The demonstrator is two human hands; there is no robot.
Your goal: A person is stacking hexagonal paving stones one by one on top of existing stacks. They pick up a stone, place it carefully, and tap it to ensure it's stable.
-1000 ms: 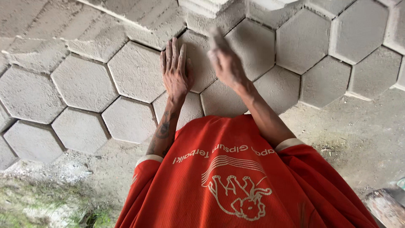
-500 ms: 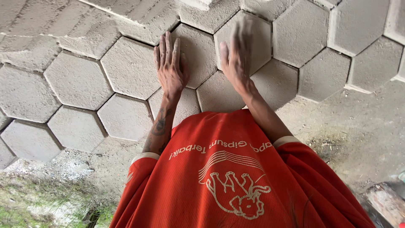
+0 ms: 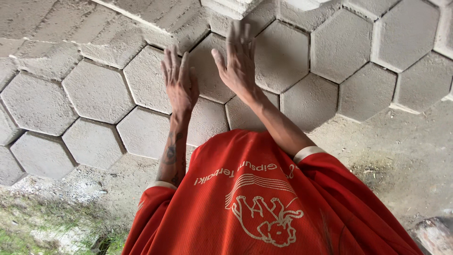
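Observation:
My left hand [image 3: 179, 87] lies flat, palm down and fingers spread, on grey hexagonal concrete pavers [image 3: 96, 92]. It rests over the joint between two of them. My right hand [image 3: 239, 61] is close beside it, also flat and open, pressing on the middle paver [image 3: 206, 78] and reaching its far edge. Neither hand holds anything. My orange shirt [image 3: 264, 203] with a white print fills the bottom of the view and hides the ground below my arms.
The hexagonal pavers [image 3: 342, 45] run edge to edge across the top, with raised pale blocks [image 3: 236, 7] at the far edge. Bare sandy ground [image 3: 401, 156] lies to the right. Rubble and grass [image 3: 56, 226] lie at the lower left.
My right hand has slid left, closer to my left hand, onto the middle paver. My left hand has shifted slightly and stays flat on the pavers.

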